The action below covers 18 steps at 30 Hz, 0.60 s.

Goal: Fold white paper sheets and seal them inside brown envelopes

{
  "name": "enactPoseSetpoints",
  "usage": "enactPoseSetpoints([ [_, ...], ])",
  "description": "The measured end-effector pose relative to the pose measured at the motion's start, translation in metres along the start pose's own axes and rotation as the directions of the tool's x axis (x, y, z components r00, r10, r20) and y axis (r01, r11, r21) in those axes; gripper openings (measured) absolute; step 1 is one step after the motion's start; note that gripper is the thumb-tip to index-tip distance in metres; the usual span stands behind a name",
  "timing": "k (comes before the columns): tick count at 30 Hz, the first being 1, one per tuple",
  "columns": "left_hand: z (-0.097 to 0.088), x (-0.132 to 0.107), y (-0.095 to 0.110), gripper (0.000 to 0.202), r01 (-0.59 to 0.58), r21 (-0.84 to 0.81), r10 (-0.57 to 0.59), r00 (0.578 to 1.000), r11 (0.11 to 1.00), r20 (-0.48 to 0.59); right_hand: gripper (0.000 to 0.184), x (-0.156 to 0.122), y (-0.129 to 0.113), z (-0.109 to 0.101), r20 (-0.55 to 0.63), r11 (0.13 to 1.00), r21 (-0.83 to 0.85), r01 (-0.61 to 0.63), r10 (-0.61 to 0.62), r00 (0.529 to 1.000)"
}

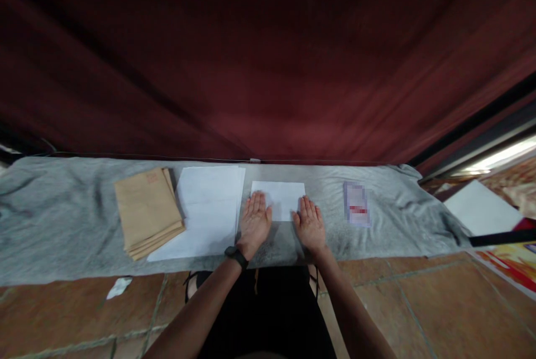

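**Two flat palms frame a small white sheet**

We start at the bottom of the frame, where both bare forearms rise from a dark lap (272,314) over the terracotta floor tiles (419,303). A scrap of paper (118,287) lies on the tiles at lower left.

Moving up, a black wristband (237,256) circles the left wrist, and here are the hands, just below centre. The left hand (254,220) lies palm down with its fingers together and stretched out, gripping nothing. The right hand (310,225) mirrors it, spread flat and released.

Between them, at centre frame, lies the small white sheet (280,197). The left fingertips overlap its left edge and the right fingertips meet its lower right corner. We judge that this is why the palms are so flat: the weight on both sides holds the paper square and smooth on the soft surface.

Left of the hands lies a stack of larger white paper (209,208), and further left a fanned pile of brown envelopes (146,211), both within easy reach. To the right of centre, well apart from the right hand, is a small printed card (357,204), too blurred to read.

All of it lies on a grey cloth (62,219) running across the middle of the frame, rumpled at its ends. At far right another white sheet (481,208) lies off the cloth. Behind everything, a dark red curtain (268,57) fills the upper half.
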State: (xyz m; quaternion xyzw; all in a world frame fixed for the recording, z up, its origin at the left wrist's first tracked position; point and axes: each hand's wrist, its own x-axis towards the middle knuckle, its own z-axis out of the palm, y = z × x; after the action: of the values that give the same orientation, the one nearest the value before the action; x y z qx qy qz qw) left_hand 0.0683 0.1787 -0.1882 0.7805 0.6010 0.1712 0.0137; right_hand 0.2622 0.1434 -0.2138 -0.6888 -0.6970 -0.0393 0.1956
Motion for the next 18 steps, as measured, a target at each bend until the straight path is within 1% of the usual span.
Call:
enactPoseSetpoints([
  [2, 0.003, 0.011, 0.011, 0.057, -0.090, -0.038, 0.091, 0.995, 0.995, 0.027, 0.059, 0.000, 0.000, 0.000, 0.000, 1.000, 0.001, -0.002, 0.002, 1.000],
  [4, 0.007, 0.019, 0.020, 0.055, -0.133, -0.060, 0.136, 0.989, 0.989, 0.052, 0.059, 0.000, 0.001, -0.001, 0.005, 1.000, 0.000, -0.008, 0.008, 1.000],
  [8, 0.017, 0.026, 0.024, 0.053, -0.152, -0.053, 0.155, 0.985, 0.987, 0.069, 0.058, 0.002, 0.002, -0.003, 0.025, 1.000, 0.018, -0.022, 0.022, 0.999],
  [11, 0.021, 0.025, 0.021, 0.054, -0.158, -0.049, 0.161, 0.985, 0.986, 0.064, 0.057, 0.011, -0.007, -0.003, 0.034, 0.997, 0.063, -0.045, 0.043, 0.999],
  [13, 0.021, 0.024, 0.020, 0.055, -0.157, -0.044, 0.160, 0.984, 0.987, 0.078, 0.057, 0.021, -0.018, -0.001, 0.048, 0.994, 0.112, -0.014, 0.008, 0.999],
  [16, 0.021, 0.026, 0.018, 0.056, -0.163, -0.031, 0.165, 0.978, 0.986, 0.125, 0.055, 0.038, -0.036, 0.005, 0.092, 0.976, 0.191, 0.106, -0.125, 0.988],
  [18, 0.021, 0.030, 0.015, 0.056, -0.157, -0.031, 0.160, 0.975, 0.987, 0.152, 0.055, 0.047, -0.043, 0.010, 0.099, 0.970, 0.206, 0.129, -0.152, 0.983],
])
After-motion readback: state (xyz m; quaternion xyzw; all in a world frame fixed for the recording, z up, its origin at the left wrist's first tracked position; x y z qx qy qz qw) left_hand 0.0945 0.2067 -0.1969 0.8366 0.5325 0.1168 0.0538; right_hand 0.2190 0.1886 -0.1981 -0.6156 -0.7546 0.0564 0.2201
